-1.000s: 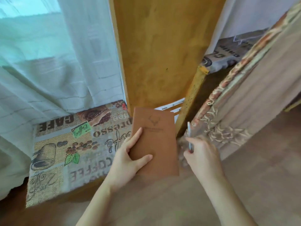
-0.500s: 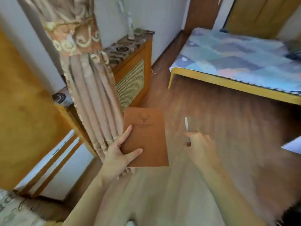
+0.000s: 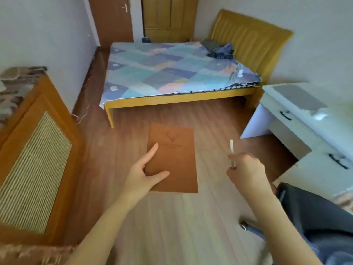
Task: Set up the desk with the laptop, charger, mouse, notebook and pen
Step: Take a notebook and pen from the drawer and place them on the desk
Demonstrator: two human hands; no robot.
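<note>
A brown notebook [image 3: 175, 155] with a deer emblem is held flat over the wooden floor by my left hand [image 3: 144, 175], thumb on its cover near the lower left corner. My right hand [image 3: 246, 171] grips a slim white pen [image 3: 231, 152] that points upward. At the right stands the white desk [image 3: 282, 121] with black drawer handles. A closed grey laptop [image 3: 298, 99] lies on its top, with a white mouse [image 3: 319, 116] just in front of it. On the bed near the desk lies a white charger [image 3: 239, 73] with its cable.
A bed [image 3: 172, 73] with a patchwork cover and yellow headboard fills the back. A wooden cabinet [image 3: 38, 150] with a slatted front stands at the left. A dark chair [image 3: 313, 217] is at the lower right, before the desk. Bare wooden floor lies between them.
The view has swung right from the window and curtain to the bed and desk. Both hands keep their hold on the notebook and the pen.
</note>
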